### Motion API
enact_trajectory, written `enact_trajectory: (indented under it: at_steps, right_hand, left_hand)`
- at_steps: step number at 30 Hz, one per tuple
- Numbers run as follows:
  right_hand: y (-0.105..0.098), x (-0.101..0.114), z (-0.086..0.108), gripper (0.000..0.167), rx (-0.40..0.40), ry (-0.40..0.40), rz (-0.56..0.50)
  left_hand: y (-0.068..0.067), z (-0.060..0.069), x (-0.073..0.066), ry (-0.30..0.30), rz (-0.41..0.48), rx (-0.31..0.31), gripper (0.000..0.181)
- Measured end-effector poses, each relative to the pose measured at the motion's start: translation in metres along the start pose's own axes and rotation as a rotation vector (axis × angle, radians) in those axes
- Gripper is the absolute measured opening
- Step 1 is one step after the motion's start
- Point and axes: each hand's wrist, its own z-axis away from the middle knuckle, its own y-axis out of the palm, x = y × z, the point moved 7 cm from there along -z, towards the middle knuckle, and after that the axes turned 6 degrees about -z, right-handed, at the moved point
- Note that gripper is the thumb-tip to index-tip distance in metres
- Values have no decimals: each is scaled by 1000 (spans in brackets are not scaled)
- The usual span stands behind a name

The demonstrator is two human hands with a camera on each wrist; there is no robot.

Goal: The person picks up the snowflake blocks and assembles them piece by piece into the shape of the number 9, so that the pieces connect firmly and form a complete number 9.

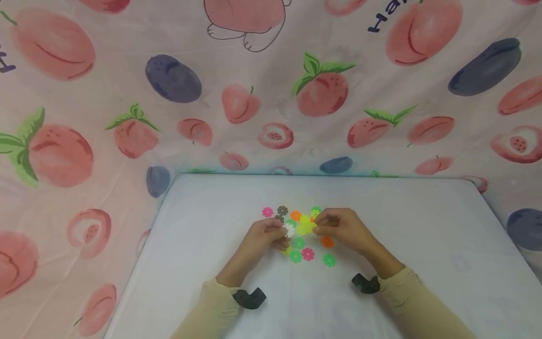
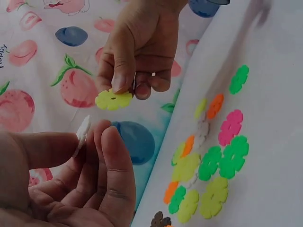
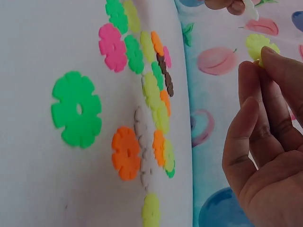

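My left hand (image 1: 266, 233) pinches a white notched snowflake disc (image 2: 82, 133) between thumb and fingers, held up on edge in the left wrist view. Across from it, the thumb and fingertips of my right hand (image 1: 342, 227) pinch a yellow snowflake disc (image 2: 112, 100). A gap separates the two held discs. Below both hands lies a loose spread of flat flower-shaped discs, among them a green disc (image 3: 76, 109), an orange disc (image 3: 126, 153) and a pink disc (image 1: 307, 254). Some of these discs overlap, and the hands partly cover others in the head view.
A white table (image 1: 203, 202) bears the discs near its middle. Behind and to the left hangs a pink cloth (image 1: 275, 56) printed with fruit. A black wrist strap piece (image 1: 250, 298) sticks out by the left cuff, and another black piece (image 1: 366, 283) by the right.
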Motion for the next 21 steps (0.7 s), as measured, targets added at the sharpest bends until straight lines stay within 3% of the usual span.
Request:
enact_trajectory:
  at_steps: [6, 13, 21]
  right_hand:
    - [8, 10, 1, 19, 12, -18, 9]
    - [12, 19, 1, 12, 6, -23, 49]
    - [14, 26, 1, 9, 18, -64, 75]
  left_hand:
    - [7, 0, -2, 10, -33, 45, 21]
    - [7, 3, -7, 7, -99, 38, 22]
    - [5, 4, -9, 11, -99, 34, 20]
